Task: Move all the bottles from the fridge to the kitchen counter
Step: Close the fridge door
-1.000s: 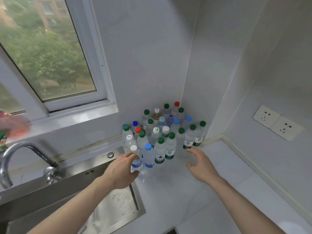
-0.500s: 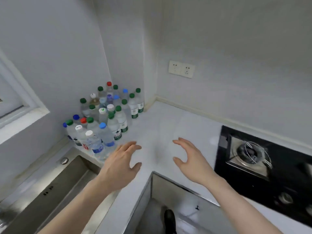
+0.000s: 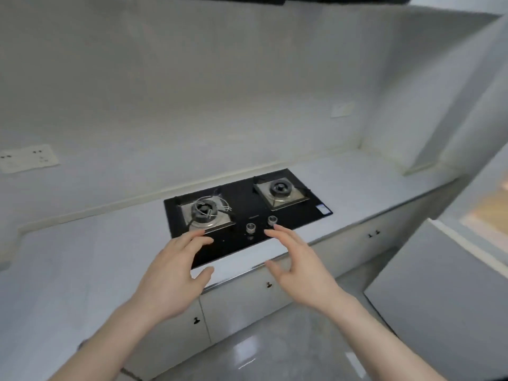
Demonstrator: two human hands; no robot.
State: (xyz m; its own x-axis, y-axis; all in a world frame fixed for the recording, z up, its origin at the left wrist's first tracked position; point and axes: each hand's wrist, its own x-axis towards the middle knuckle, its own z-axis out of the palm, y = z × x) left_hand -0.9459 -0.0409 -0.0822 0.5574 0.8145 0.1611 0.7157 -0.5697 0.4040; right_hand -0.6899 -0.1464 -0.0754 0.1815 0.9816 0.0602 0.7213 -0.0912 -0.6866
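No bottle is in view now. My left hand [image 3: 173,273] hovers over the front edge of the white kitchen counter [image 3: 82,257], fingers spread and loosely bent, holding nothing. My right hand [image 3: 299,268] floats beside it to the right, also empty with relaxed fingers. Both hands hang in the air in front of the hob. At the right edge a grey fridge door [image 3: 445,292] stands open, with a warm-lit interior [image 3: 492,215] behind it.
A black two-burner gas hob [image 3: 247,207] with two knobs is set into the counter. White cabinet doors [image 3: 242,303] run below the counter. A wall socket [image 3: 27,158] sits at the left. Glossy grey floor [image 3: 261,350] lies underneath.
My view has swung right, away from the cluster of bottles and the sink, which have left the frame. My left hand let go of a bottle; both empty hands now hover by the hob.
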